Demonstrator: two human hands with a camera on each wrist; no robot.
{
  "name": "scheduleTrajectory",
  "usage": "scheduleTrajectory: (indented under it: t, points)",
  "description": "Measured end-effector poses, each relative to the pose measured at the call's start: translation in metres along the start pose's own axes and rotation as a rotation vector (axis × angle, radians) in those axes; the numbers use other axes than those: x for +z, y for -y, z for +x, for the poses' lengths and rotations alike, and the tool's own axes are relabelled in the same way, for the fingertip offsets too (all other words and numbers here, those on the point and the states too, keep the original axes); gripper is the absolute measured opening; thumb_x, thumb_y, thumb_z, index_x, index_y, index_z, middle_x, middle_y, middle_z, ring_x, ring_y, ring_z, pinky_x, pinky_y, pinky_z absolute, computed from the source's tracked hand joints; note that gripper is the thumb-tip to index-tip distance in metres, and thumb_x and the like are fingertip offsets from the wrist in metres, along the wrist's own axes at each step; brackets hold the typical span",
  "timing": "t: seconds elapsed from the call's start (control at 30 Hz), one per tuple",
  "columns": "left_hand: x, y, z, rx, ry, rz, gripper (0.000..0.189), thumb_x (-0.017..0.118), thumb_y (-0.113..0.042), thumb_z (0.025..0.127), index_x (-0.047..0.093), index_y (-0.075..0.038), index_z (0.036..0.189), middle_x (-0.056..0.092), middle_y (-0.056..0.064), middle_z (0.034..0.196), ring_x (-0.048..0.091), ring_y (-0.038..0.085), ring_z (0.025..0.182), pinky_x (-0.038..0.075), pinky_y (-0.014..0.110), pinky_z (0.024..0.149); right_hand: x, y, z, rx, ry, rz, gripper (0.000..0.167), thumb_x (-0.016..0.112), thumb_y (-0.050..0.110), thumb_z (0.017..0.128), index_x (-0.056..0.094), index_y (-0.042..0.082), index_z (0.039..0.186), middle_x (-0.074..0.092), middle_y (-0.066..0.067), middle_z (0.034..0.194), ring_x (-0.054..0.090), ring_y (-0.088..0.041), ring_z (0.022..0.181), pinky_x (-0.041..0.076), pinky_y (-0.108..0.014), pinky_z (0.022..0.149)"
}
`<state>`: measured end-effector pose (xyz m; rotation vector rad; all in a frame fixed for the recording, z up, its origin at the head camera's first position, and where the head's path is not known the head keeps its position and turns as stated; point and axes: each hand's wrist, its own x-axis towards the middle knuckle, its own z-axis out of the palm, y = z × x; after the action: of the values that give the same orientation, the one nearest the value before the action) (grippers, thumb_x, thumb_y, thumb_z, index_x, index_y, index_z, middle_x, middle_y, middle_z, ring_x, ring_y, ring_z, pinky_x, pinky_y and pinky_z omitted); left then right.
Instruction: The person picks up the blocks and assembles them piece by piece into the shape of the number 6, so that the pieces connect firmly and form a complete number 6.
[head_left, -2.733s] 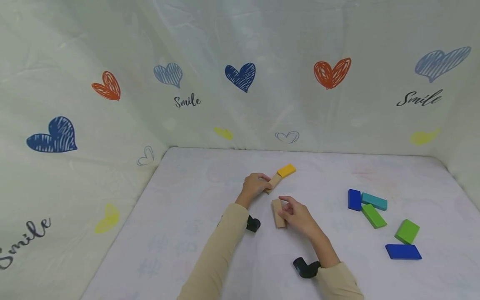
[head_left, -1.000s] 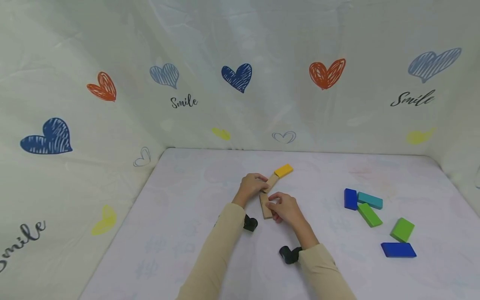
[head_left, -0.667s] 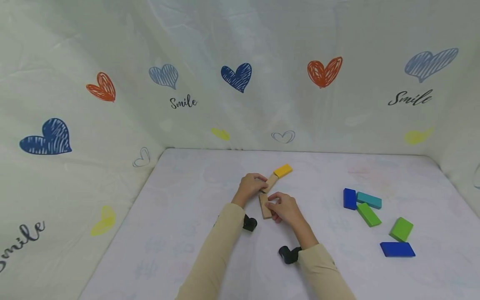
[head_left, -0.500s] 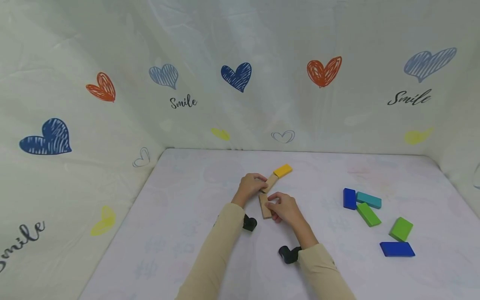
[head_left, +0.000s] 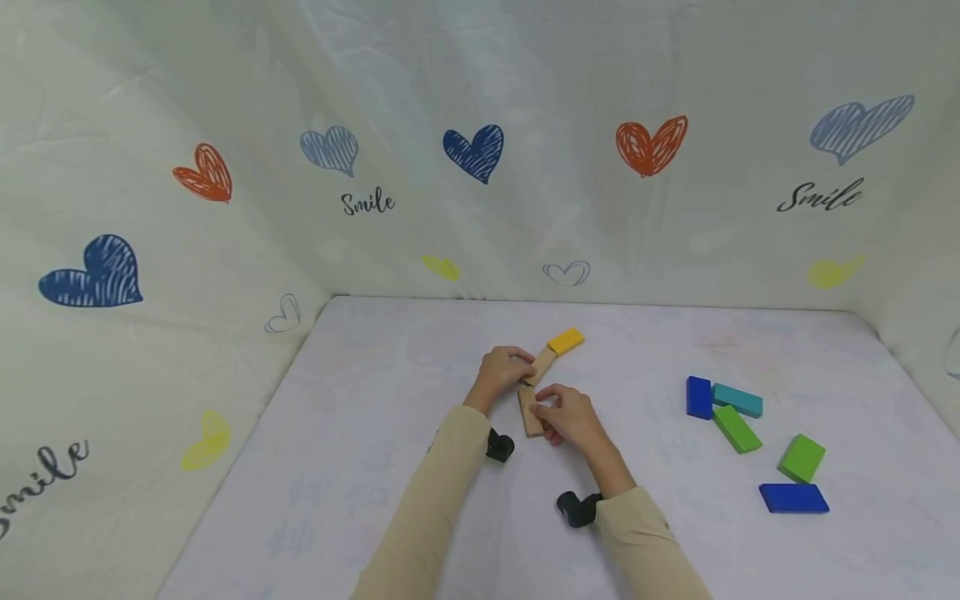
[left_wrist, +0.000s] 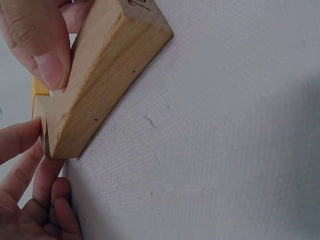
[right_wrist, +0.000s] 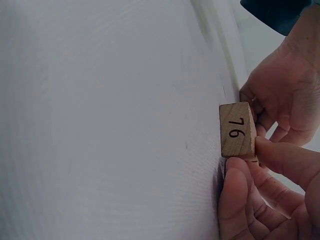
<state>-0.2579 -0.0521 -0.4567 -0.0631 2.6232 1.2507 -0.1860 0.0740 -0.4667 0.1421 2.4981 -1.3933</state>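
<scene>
Two wooden blocks (head_left: pixel 528 408) (head_left: pixel 545 362) in both hands (head_left: pixel 504 372) (head_left: pixel 574 417).

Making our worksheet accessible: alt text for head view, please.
The left hand and right hand pinch two wooden blocks angled end to end, a yellow block beyond. Two blue blocks, two green blocks and a teal block lie rightward on a white table.

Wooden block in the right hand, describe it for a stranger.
On the white table, start from the yellow block and follow its wooden neighbour toward the camera. The wooden block comes next, pinched by the right hand; unlike that neighbour, it isn't beside yellow.
</scene>
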Motion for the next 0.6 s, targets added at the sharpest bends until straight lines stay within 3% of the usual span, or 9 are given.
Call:
scheduleTrajectory:
  t: [0.6]
  points:
    - [-0.0029, -0.0012, 0.0005, -0.008, 0.010, 0.001, 0.021, 0.068, -0.023, 0.079, 0.073, -0.012, 0.097, 0.066, 0.008, 0.110, 0.053, 0.019, 0.092, 0.042, 0.035, 0.085, -0.0025, 0.0057, -0.0020, 0.022, 0.010, 0.013, 0.029, 0.063, 0.017, 0.087, 0.060, 0.000, 0.110, 0.058, -0.007, 0.064, 0.055, -0.012, 0.044, 0.049, -0.025, 0.046]
